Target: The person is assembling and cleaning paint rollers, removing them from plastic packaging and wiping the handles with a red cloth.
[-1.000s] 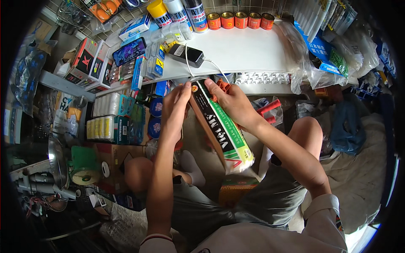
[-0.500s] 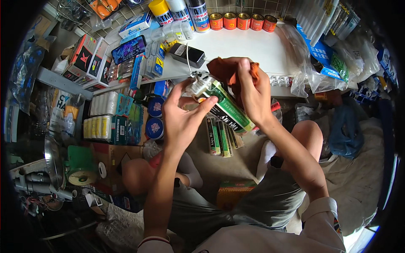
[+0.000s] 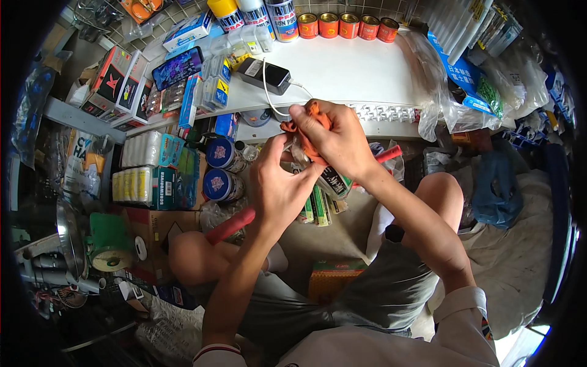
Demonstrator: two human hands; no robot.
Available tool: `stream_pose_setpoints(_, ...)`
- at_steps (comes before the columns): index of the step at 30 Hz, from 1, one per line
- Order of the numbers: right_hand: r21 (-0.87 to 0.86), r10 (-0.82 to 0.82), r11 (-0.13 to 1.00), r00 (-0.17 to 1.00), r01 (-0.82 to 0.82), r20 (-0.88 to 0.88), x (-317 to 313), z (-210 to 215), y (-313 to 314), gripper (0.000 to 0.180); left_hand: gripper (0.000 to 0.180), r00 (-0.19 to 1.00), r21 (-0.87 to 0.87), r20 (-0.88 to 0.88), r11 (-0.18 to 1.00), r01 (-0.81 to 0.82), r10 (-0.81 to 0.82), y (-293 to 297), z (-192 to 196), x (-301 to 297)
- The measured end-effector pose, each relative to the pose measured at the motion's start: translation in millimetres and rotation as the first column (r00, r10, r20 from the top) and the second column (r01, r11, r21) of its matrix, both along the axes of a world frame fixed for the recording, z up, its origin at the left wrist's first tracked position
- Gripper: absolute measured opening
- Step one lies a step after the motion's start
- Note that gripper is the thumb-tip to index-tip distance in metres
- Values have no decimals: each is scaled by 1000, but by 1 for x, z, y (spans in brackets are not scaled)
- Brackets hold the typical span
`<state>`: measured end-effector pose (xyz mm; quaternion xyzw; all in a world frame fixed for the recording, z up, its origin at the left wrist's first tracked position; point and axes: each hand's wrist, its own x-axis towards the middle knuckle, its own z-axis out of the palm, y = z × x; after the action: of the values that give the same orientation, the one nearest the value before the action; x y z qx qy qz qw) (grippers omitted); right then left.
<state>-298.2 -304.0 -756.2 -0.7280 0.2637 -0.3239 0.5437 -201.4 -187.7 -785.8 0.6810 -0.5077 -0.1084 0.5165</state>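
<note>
The long cartridge tube with its dark label sits up in front of the chest, tilted, its top end buried under an orange cloth. The right hand lies over that end, fingers curled down and clamped on the cloth and the tube together. The left hand comes up from below, palm open toward the tube's side, its fingers spread a little and touching the tube just under the cloth; whether they grip it I cannot tell. Just beyond the right fingertips a black power adapter lies on the white shelf, and a row of small orange tins stands at the back. Left of the left fingers stand two blue round tins
</note>
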Motion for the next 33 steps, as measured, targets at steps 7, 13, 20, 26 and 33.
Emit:
stream_pose_setpoints(7, 198, 146, 967, 984, -163, 99, 1, -7, -4, 52, 48, 939, -132, -320, 988, 85, -124, 2, 17, 7)
stream_pose_setpoints(13, -183, 36, 980, 974, -78, -224, -25, 10, 3, 49, 44, 814, -117, -537, 975, 186, -220, 2, 21, 16)
stream_pose_setpoints(20, 87, -127, 986, 980, 141, -152, -26, -3, -14, 57, 46, 682, -64, -672, 941, 334, -288, -2, 23, 11)
stream_pose_setpoints(26, 258, 163, 956, 984, -138, -77, -32, -10, 5, 44, 44, 635, 1, -770, 995, 95, -60, -2, 20, 17)
stream_pose_setpoints(33, -239, 317, 916, 947, -322, -57, -54, -11, 5, 48, 30, 624, 23, -781, 999, -28, 35, -2, 15, 53)
